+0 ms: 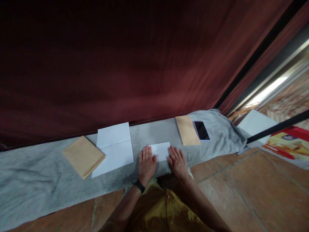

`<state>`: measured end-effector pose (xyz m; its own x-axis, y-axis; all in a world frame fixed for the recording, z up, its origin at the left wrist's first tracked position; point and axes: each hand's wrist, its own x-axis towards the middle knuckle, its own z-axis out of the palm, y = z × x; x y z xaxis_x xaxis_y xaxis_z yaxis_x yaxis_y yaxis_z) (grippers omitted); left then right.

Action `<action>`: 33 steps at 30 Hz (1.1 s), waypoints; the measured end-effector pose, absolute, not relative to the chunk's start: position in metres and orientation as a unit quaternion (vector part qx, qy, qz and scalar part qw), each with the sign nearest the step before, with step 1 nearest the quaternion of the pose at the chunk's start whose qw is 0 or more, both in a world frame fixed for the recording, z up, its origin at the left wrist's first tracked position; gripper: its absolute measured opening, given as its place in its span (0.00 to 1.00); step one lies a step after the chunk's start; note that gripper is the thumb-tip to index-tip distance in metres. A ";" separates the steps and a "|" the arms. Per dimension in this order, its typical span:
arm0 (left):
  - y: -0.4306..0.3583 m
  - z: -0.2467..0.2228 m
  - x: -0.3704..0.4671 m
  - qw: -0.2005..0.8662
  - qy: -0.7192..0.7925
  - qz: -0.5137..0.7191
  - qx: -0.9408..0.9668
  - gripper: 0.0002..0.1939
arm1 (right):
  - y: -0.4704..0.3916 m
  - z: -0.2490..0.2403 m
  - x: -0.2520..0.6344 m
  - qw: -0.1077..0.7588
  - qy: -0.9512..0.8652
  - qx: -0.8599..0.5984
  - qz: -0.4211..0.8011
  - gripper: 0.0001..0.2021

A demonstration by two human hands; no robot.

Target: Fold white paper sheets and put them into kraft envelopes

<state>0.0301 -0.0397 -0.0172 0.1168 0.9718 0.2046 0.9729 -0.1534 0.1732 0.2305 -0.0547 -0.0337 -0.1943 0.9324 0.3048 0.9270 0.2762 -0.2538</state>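
A small folded sheet of white paper lies flat on the grey cloth in front of me. My left hand rests flat at its left edge, fingers stretched out. On the opposite edge lies my right hand, also flat with the fingers extended. Larger white paper with a crease across it is spread to the left. A stack of brown envelopes overlaps that paper's left side. One brown envelope lies beyond my right hand.
A phone with a dark screen lies right of the single envelope. Grey cloth covers the long, narrow surface. A dark red curtain hangs along its far side. On the tiled floor at right is a red and yellow printed package.
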 end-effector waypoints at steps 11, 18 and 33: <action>-0.015 -0.022 0.102 -0.077 -0.493 -0.134 -0.856 0.29 | -0.061 -0.036 0.234 0.201 -0.779 -0.594 -0.007 0.29; 0.000 -0.023 0.087 -0.063 -0.540 -0.116 -0.832 0.30 | -0.060 -0.038 0.233 0.205 -0.776 -0.597 -0.003 0.25; 0.003 0.003 0.017 -0.090 -0.632 -0.141 -0.757 0.21 | -0.060 -0.038 0.232 0.219 -0.767 -0.603 -0.014 0.26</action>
<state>0.0173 0.0026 0.0031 0.1624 0.9816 0.1001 0.9307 -0.1861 0.3149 0.2322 -0.0603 -0.0379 -0.1779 0.9186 0.3528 0.9312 0.2730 -0.2415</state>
